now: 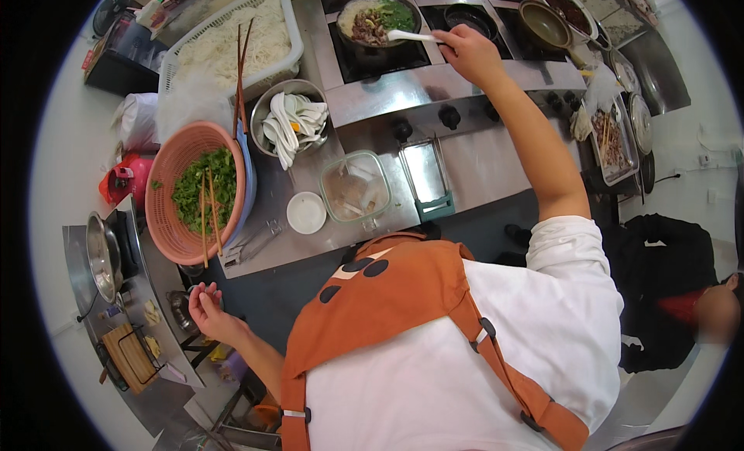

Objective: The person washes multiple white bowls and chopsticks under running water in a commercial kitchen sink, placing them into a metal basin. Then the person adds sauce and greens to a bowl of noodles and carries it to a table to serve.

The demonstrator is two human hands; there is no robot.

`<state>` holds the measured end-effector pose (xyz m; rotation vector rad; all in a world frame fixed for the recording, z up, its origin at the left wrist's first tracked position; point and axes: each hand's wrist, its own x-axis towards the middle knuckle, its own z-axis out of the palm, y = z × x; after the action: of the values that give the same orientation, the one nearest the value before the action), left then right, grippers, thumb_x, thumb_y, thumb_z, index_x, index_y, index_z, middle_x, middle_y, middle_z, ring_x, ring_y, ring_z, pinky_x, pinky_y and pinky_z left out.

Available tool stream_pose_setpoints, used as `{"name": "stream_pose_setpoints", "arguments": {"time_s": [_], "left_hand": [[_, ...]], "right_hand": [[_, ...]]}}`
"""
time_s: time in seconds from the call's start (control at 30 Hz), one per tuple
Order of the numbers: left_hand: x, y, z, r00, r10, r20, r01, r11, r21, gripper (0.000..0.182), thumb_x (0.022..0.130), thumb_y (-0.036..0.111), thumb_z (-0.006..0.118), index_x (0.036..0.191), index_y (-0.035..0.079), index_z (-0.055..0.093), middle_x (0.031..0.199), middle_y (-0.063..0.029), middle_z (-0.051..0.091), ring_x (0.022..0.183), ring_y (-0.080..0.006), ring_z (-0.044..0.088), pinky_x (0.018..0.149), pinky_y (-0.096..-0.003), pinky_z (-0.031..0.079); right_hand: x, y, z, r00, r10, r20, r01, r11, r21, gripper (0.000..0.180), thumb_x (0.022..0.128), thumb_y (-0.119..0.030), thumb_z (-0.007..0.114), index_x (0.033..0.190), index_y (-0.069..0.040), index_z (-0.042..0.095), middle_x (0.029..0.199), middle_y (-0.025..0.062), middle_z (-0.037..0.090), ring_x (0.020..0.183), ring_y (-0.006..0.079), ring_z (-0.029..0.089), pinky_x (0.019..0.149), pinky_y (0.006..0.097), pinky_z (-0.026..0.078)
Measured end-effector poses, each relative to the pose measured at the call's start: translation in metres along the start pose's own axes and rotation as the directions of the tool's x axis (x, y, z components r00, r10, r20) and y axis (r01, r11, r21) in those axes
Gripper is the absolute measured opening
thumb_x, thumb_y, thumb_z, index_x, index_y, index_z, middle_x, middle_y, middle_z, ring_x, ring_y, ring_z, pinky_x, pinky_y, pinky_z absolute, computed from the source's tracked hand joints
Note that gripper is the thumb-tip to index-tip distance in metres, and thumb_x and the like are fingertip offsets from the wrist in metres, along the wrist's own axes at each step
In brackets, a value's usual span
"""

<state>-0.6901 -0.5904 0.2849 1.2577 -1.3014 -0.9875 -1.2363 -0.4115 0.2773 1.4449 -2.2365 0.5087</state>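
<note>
My right hand [471, 53] grips the handle of a white soup spoon [410, 36]. The spoon's bowl rests at the edge of a dark pot [378, 49] on the stove. In that pot lie noodles, chopped meat [369, 27] and green herbs [397, 15]. Low at the left, my left hand [212, 314] hangs in the air with loosely curled fingers and nothing visible in it. Above it stands a pink plastic colander [160, 218] of chopped green herbs [197, 178], with wooden chopsticks [212, 213] lying across. A steel bowl [267, 143] beside it holds several white spoons [290, 122].
A white basket [293, 41] of noodles sits at the back left. On the steel counter are a glass container [356, 186], a small white dish [306, 213] and tongs [253, 242]. More pans [543, 24] stand on the stove. A person in black [662, 288] is at the right.
</note>
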Motion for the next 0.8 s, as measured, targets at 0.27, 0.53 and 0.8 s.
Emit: {"name": "stream_pose_setpoints", "arguments": {"time_s": [0.27, 0.53, 0.8], "left_hand": [[0.009, -0.001, 0.003, 1.000, 0.006, 0.028, -0.005, 1.000, -0.028, 0.017, 0.090, 0.006, 0.045, 0.103, -0.003, 0.050, 0.099, -0.0116, 0.057, 0.082, -0.0176, 0.059, 0.068, -0.0244, 0.047], [0.030, 0.005, 0.021, 0.991, 0.029, 0.134, -0.022, 0.998, -0.054, 0.017, 0.090, 0.006, 0.044, 0.103, -0.003, 0.051, 0.098, -0.0110, 0.057, 0.081, -0.0166, 0.059, 0.069, -0.0244, 0.046], [0.042, 0.007, 0.025, 0.983, 0.077, 0.164, -0.062, 0.993, -0.096, 0.017, 0.090, 0.005, 0.043, 0.102, -0.003, 0.051, 0.092, -0.0090, 0.057, 0.075, -0.0125, 0.055, 0.068, -0.0242, 0.046]], "right_hand": [[-0.114, -0.059, -0.028, 0.870, 0.048, 0.491, -0.169, 0.964, 0.206, 0.029, 0.070, -0.012, 0.062, 0.097, -0.007, 0.056, 0.101, 0.0105, 0.056, 0.095, 0.0276, 0.052, 0.080, 0.0383, 0.043], [-0.257, -0.134, 0.019, 0.810, -0.060, 0.583, -0.020, 0.991, 0.129, 0.060, 0.059, -0.006, 0.061, 0.117, -0.013, 0.047, 0.102, 0.0104, 0.050, 0.099, 0.0275, 0.047, 0.098, 0.0463, 0.026], [-0.158, -0.139, -0.070, 0.783, 0.008, 0.622, -0.127, 0.981, 0.148, 0.055, 0.059, -0.007, 0.067, 0.110, -0.012, 0.047, 0.084, 0.0100, 0.047, 0.085, 0.0275, 0.049, 0.089, 0.0412, 0.033]]}}
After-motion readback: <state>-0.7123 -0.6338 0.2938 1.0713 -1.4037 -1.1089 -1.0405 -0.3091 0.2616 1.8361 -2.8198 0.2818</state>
